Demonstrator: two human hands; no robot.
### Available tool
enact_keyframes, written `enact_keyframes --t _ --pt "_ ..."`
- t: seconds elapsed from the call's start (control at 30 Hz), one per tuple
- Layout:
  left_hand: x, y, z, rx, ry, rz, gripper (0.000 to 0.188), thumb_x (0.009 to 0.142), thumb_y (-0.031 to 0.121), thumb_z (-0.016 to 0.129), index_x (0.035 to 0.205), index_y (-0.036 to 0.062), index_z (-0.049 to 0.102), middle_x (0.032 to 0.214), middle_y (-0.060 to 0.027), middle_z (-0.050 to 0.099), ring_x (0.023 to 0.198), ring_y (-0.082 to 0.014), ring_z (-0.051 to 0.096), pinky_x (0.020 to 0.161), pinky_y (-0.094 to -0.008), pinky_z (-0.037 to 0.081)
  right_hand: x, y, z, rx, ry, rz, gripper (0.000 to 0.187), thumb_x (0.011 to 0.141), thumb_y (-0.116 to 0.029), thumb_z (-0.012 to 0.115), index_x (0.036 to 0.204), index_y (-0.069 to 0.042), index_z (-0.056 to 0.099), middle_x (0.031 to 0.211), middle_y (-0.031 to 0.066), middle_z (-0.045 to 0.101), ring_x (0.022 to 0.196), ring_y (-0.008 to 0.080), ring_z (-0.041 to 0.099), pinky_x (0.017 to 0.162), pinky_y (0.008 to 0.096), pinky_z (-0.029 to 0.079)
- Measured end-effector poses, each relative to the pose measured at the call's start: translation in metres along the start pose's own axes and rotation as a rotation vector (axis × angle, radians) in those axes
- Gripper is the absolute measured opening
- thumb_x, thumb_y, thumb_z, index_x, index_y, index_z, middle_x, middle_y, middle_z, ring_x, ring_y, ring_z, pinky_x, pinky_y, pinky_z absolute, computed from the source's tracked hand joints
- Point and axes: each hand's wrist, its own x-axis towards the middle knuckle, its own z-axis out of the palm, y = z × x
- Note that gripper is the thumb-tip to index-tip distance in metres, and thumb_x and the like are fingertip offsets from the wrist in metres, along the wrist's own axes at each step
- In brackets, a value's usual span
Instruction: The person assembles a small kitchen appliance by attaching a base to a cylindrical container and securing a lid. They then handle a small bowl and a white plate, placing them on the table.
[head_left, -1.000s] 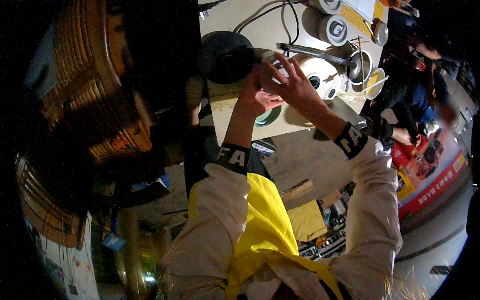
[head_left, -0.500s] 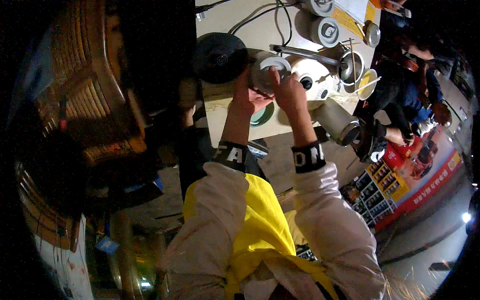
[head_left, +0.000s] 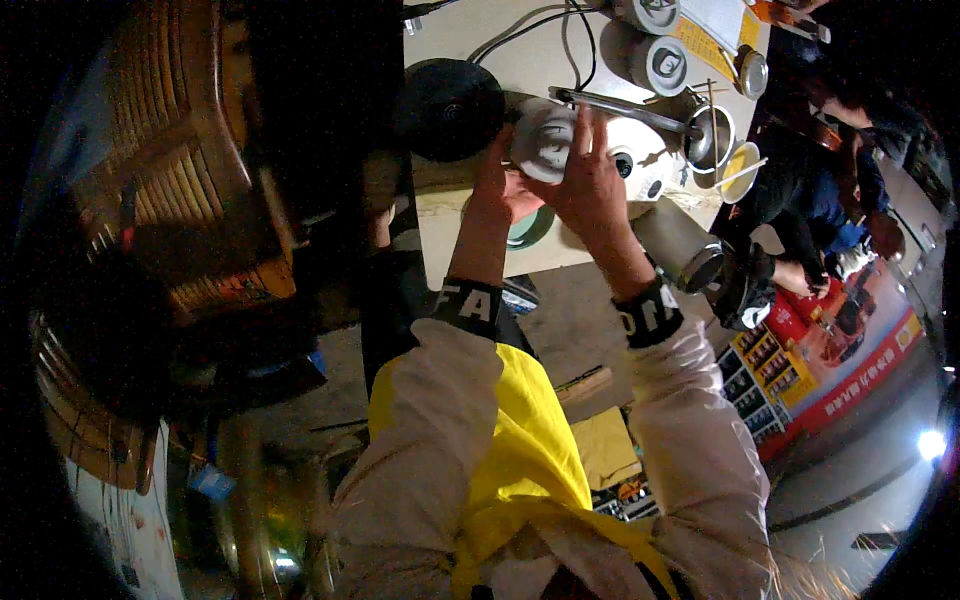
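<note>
A pale grey round canister (head_left: 541,143) is held over the near part of the table, its round top facing up. My left hand (head_left: 506,186) is closed round its left and near side, with the palm partly below it. My right hand (head_left: 592,183) grips the right side, its fingers reaching up along the edge of the top. A green round dish (head_left: 529,229) lies below my hands and is partly covered by them. Just left of the canister is a flat black disc (head_left: 449,110). To the right stands a white appliance with black knobs (head_left: 645,160).
Two similar canisters (head_left: 660,66) stand at the far side of the table (head_left: 530,28). A long-handled pot (head_left: 712,138), a yellow cup (head_left: 739,172) with a white stick, and a tilted metal cylinder (head_left: 676,245) are to the right. A black cable (head_left: 520,30) crosses the back. People sit beyond.
My right hand has shifted its hold: its fingers, before bent over the canister's top, now stretch along its right edge. The canister's top shows more fully. The whole view has shifted slightly.
</note>
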Motion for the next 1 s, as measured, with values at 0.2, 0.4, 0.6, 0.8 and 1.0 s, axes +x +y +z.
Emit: enact_keyframes --t 0.2,0.4,0.6,0.8,1.0 --pt "0.001 0.0 -0.002 0.026 -0.019 0.043 0.063 0.087 0.054 0.058 0.133 0.0123 0.05 0.142 -0.0106 0.045 0.131 -0.03 0.041 0.111 -0.0544 0.027 0.021 0.032 0.019 -0.609 0.142 -0.633 0.1 0.067 -0.036 0.081 0.147 -0.012 0.025 0.142 0.0293 0.028 0.119 0.0454 0.049 0.076 0.0394 0.058" --pt "-0.004 0.002 0.002 0.103 -0.01 0.092 0.075 0.085 0.058 0.06 0.137 0.0066 0.043 0.142 -0.0134 0.043 0.132 -0.0311 0.04 0.111 -0.0543 0.028 0.015 -0.001 0.013 -0.002 -0.144 0.164 0.114 0.064 -0.051 0.083 0.142 0.006 0.022 0.128 0.0281 0.049 0.087 0.0371 0.068 0.068 0.04 0.057" --pt "-0.044 0.011 0.004 0.743 0.413 0.211 0.07 0.087 0.053 0.06 0.131 0.0004 0.047 0.128 -0.016 0.053 0.112 -0.0228 0.053 0.091 -0.0408 0.046 -0.006 0.036 0.01 0.257 0.169 -0.075 0.108 0.069 -0.041 0.081 0.143 0.007 0.02 0.14 0.0289 0.036 0.125 0.0429 0.043 0.1 0.0407 0.043" --pt "-0.147 0.078 -0.012 1.81 0.489 -0.078 0.05 0.087 0.038 0.064 0.122 0.0034 0.055 0.116 -0.0156 0.06 0.098 -0.0203 0.063 0.083 -0.0366 0.052 -0.026 0.069 0.035 0.326 0.181 -0.005 0.085 0.073 -0.022 0.079 0.14 0.002 0.031 0.137 0.0236 0.041 0.123 0.0386 0.047 0.099 0.0418 0.044" --pt "-0.135 0.013 0.067 2.969 0.432 0.534 0.082 0.071 0.021 0.08 0.138 -0.0014 0.039 0.144 -0.0208 0.038 0.13 -0.0344 0.042 0.109 -0.0426 0.035 -0.033 0.063 0.056 0.54 0.184 0.042 0.091 0.068 -0.011 0.082 0.141 0.001 0.029 0.136 0.0223 0.043 0.124 0.037 0.046 0.102 0.0411 0.042"
